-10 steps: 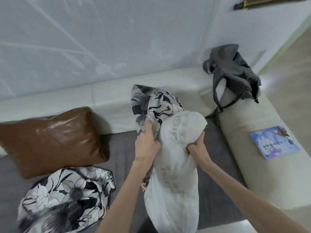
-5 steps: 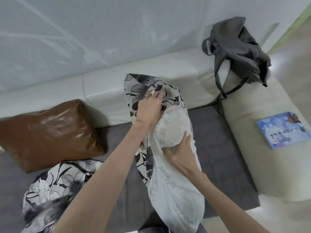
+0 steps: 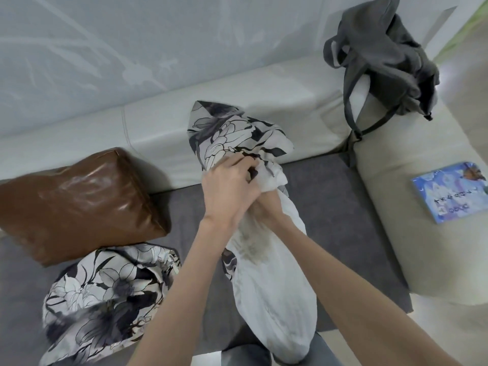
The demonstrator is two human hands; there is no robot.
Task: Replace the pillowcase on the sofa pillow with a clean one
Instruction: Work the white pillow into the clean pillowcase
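Note:
A white pillow insert stands on end on the grey sofa seat, its lower end near my legs. A black-and-white floral pillowcase covers its top end, leaning toward the backrest. My left hand grips the pillowcase edge at the insert's top. My right hand sits just under the left, mostly hidden by it, pressed into the white insert; its fingers cannot be seen clearly. A second floral pillowcase lies crumpled on the seat at the lower left.
A brown leather cushion leans on the backrest at the left. A grey bag sits on the sofa corner at the right. A blue booklet lies on the cream armrest.
My left hand has come down from the top of the floral case to its edge. My right hand has moved up under the left. More of the insert's top is inside the case.

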